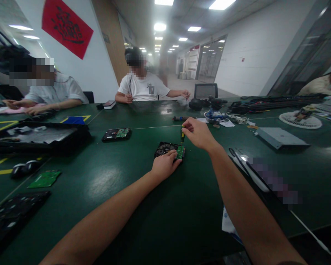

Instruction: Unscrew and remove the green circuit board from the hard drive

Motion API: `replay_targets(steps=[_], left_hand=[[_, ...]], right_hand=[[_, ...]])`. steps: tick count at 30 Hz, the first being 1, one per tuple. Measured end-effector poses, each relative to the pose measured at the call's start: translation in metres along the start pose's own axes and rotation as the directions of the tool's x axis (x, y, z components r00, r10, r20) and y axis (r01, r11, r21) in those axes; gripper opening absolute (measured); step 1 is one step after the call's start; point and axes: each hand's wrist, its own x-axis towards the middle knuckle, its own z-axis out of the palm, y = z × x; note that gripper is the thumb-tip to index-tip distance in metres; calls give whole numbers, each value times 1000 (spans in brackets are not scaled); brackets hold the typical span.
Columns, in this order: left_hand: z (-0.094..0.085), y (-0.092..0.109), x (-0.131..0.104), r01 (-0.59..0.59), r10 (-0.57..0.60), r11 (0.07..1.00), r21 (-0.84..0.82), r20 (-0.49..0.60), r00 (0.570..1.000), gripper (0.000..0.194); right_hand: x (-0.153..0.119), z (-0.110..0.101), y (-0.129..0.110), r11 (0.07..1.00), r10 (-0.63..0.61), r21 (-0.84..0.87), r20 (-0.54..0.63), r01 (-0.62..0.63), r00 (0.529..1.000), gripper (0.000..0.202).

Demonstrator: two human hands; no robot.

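A hard drive (162, 147) with a black casing and a green circuit board lies on the table in front of me. My left hand (166, 164) grips its near side, fingers resting over the top and the board. Above the board's far right corner, my right hand (198, 132) pinches a screwdriver (182, 137) with a dark and yellow handle, held upright. The tip is too small to make out, so I cannot tell whether it touches the drive.
Another hard drive (116, 134) lies to the left, beyond a loose green circuit board (45, 179) and a mouse (24, 168). A black tray (38, 136) stands at far left. On the right are a metal box (281, 137) and a white fan grille (300, 120). Co-workers sit around the table.
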Motion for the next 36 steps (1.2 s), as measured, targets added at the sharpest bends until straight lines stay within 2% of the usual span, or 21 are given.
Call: replay_targets(steps=[6,11,18,23,30,36], left_hand=[[0,0,0,-5,5,1000,11,-2,1000,40],[0,0,0,-7,7,1000,9,-7,1000,41],[0,0,-1,-6,6,1000,5,-1,1000,39],[0,0,-1,-1,1,1000,9,-6,1000,40],[-2,1,-1,4,-4,1000,5,8,1000,39],[-4,1,-1,6,-6,1000,3,20,1000,39]], right_hand=[[0,-1,0,1000,28,15,-24,-28,999,10],[0,-1,-1,1000,-5,21,-9,5,1000,6],[0,-1,1,999,39,-17,-22,-40,999,14],[-1,1,2,1000,6,15,38,-7,999,15],[0,-2,1,1000,15,-11,-15,-15,1000,15],[0,-1,0,1000,-13,8,20,13,1000,12]])
